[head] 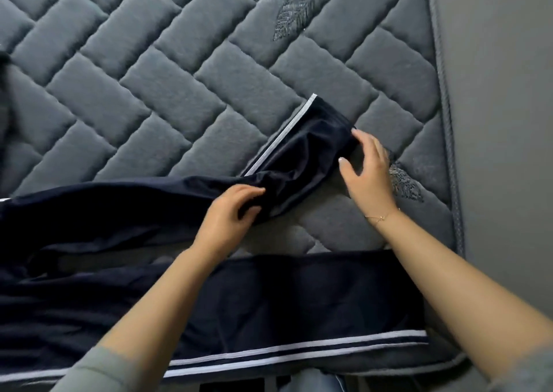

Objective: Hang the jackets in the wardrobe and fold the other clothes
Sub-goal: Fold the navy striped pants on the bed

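navy track pants [269, 296] lie along the mattress [179, 92] near edge, far leg angled toward the right edge. left hand [227, 215] pinches that leg mid-length, right hand [366, 170] rests flat-fingered at its cuff. risk: slippery fabric slides, legs fold misaligned.

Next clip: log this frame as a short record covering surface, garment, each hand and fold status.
surface: grey quilted mattress
garment: navy track pants with white side stripes, spread across the mattress
near leg: lies flat along the mattress edge
far leg: bent, cuff end angled away
left hand: pinches fabric at the far leg's bend
right hand: fingers straight, touching the cuff end
fold status: not yet folded
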The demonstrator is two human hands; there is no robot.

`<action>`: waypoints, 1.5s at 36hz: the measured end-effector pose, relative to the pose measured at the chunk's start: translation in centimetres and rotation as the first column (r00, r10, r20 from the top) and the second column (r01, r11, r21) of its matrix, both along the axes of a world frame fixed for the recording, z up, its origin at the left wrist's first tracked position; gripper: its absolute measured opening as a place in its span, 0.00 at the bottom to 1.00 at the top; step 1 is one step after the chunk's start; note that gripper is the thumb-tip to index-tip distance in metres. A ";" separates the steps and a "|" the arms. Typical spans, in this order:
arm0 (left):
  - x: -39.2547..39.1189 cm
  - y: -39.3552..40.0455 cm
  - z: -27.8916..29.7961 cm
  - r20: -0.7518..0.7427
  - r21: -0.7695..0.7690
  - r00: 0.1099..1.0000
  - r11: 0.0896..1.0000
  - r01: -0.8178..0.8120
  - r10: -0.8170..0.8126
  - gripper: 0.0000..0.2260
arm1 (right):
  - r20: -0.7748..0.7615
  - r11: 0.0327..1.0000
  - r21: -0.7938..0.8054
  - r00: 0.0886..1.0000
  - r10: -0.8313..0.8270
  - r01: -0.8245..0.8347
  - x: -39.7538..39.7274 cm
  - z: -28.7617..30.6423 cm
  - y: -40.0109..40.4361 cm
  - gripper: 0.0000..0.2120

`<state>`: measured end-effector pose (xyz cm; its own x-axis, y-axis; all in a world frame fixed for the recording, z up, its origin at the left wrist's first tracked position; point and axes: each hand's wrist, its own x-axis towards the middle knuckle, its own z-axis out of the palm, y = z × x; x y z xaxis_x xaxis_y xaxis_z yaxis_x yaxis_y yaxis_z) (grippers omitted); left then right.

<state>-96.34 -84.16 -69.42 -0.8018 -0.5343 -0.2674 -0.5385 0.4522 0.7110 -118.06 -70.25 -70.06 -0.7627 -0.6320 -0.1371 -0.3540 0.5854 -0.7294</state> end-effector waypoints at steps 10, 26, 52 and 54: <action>2.8 -9.9 -0.5 0.521 -0.157 0.852 0.987 0.034 0.054 0.15 | -0.147 0.828 0.458 0.890 0.431 -0.325 -0.3 -2.2 -6.8 0.20; 10.4 -3.2 -0.4 0.195 0.056 0.981 0.998 0.006 -0.017 0.07 | -0.268 0.928 0.352 0.937 0.226 -0.123 5.3 0.9 -2.1 0.14; 13.8 1.0 6.6 -0.020 -0.065 0.997 0.995 -0.077 0.076 0.07 | -0.496 0.951 0.213 0.864 -0.092 0.224 7.4 6.1 6.7 0.13; 14.8 4.2 6.5 0.038 -0.025 0.997 0.997 -0.072 0.073 0.08 | -0.374 0.923 0.243 0.907 -0.195 0.299 9.8 5.8 10.2 0.14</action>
<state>-81.55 -79.95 -62.87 -0.7501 -0.5974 -0.2837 -0.5972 0.4276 0.6786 -108.29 -60.05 -64.24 -0.9213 -0.3888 0.0087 -0.3629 0.8515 -0.3784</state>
